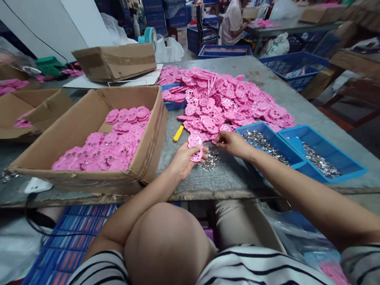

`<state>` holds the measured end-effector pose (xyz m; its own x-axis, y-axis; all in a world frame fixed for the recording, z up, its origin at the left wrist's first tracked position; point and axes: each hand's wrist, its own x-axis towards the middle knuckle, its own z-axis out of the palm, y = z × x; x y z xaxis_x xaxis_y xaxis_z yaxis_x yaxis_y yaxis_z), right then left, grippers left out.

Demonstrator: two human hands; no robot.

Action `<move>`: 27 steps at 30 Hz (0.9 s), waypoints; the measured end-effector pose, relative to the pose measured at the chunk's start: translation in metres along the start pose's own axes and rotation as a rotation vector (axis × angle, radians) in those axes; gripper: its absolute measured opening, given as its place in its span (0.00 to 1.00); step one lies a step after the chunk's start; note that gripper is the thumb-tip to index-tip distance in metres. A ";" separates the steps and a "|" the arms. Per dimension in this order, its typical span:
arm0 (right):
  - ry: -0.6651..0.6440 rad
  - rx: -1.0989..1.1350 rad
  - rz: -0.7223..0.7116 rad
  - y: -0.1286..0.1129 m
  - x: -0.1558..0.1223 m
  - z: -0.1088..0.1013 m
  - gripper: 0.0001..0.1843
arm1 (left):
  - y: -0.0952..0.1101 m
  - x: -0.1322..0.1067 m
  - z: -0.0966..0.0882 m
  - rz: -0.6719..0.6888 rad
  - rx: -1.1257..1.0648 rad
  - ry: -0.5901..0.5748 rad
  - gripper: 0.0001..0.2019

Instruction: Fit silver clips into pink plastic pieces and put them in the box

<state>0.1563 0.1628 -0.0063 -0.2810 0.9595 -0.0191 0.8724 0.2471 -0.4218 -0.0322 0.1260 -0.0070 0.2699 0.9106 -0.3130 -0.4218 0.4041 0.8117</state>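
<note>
My left hand grips a pink plastic piece with cut-out holes, thumb on its face. My right hand is a little to the right, fingertips pinched together; whatever is between them is too small to make out. Below and between both hands lies a small heap of shiny metal parts on the table. Just behind the hands rises a big pile of similar pink pieces. A yellow-handled tool rests left of the pile.
At left stands a cardboard box holding pink pieces with metal bits on them. Blue trays of small metal parts sit at right. Another cardboard box is at the back. A co-worker sits at a farther table.
</note>
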 end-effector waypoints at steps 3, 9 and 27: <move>0.047 0.491 0.033 -0.005 -0.010 0.006 0.05 | -0.004 0.001 0.001 -0.002 0.049 -0.026 0.10; 0.220 1.002 0.060 -0.023 -0.033 0.023 0.14 | -0.008 0.000 0.002 0.054 0.096 -0.118 0.21; 0.279 1.241 0.187 -0.053 -0.047 0.034 0.15 | -0.007 -0.004 0.004 0.188 0.146 0.027 0.22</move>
<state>0.1096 0.1001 -0.0136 0.0292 0.9986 -0.0430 -0.1074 -0.0396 -0.9934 -0.0267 0.1188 -0.0094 0.1746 0.9714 -0.1611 -0.3319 0.2121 0.9192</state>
